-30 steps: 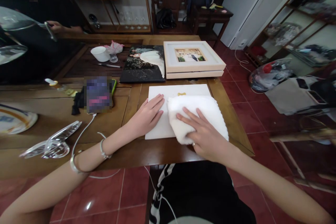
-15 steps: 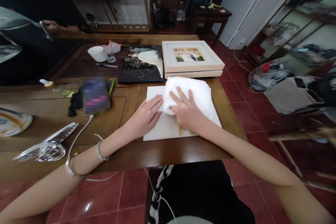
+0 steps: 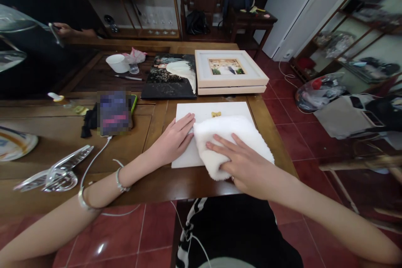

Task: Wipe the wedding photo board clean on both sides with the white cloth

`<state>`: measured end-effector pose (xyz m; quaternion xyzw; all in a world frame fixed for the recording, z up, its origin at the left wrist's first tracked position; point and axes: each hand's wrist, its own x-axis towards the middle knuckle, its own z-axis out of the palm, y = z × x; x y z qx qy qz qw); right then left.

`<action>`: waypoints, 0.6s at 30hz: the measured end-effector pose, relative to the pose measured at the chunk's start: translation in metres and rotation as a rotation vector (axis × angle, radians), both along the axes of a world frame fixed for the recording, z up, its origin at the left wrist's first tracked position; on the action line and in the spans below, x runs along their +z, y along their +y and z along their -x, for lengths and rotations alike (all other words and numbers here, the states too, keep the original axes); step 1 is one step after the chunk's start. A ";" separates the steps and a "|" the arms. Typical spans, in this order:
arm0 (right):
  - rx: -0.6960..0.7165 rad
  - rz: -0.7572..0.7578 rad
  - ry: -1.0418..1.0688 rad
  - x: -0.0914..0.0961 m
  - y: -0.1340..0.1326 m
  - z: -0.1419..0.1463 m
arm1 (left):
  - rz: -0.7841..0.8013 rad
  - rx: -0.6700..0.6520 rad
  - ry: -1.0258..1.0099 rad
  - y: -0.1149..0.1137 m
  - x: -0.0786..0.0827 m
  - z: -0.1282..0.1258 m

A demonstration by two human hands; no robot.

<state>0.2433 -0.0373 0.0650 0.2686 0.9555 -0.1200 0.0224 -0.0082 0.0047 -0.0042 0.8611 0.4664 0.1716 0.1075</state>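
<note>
A flat white board [image 3: 185, 155] lies near the table's front edge. My left hand [image 3: 171, 144] rests flat on its left side, fingers stretched out. Over the board's front right part, a folded white towel [image 3: 238, 127] is pressed down by my right hand [image 3: 245, 163]; its fingers are spread on the cloth and the thumb pinches into it. The towel hangs over the board's near edge. Beyond it, a small yellowish piece [image 3: 216, 114] shows on the board. Whatever lies under the towel is hidden.
Behind the board are a stack of light frames [image 3: 232, 86] and a dark picture panel [image 3: 169, 75]. To the left lie a blurred-out device [image 3: 114, 113] on a white cable, a shiny metal object [image 3: 59, 171] and a dropper bottle [image 3: 67, 104]. A person's hand [image 3: 64, 30] shows far left.
My right hand has drawn the towel toward me and slightly right, from the board's far part over its near edge. The small yellowish piece is now uncovered. My left hand has stayed put.
</note>
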 end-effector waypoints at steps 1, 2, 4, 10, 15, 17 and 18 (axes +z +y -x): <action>-0.013 -0.002 0.000 0.000 0.008 -0.001 | -0.001 0.001 0.001 0.000 -0.001 0.000; -0.029 -0.008 0.002 -0.001 0.016 0.000 | -0.001 0.003 0.001 0.000 -0.001 0.000; -0.080 -0.029 0.006 -0.004 0.032 0.005 | 0.003 0.002 0.000 0.000 -0.002 0.000; -0.375 -0.162 -0.013 -0.019 0.064 0.037 | 0.059 0.029 -0.098 0.001 0.000 0.000; -0.290 -0.220 -0.023 -0.023 0.050 0.063 | -0.006 0.064 -0.365 0.001 0.007 0.000; -0.115 -0.201 -0.013 -0.022 0.038 0.069 | -0.034 0.064 -0.413 0.001 0.008 0.000; -0.029 -0.192 -0.003 -0.022 0.030 0.070 | -0.041 0.065 -0.426 0.001 0.009 0.001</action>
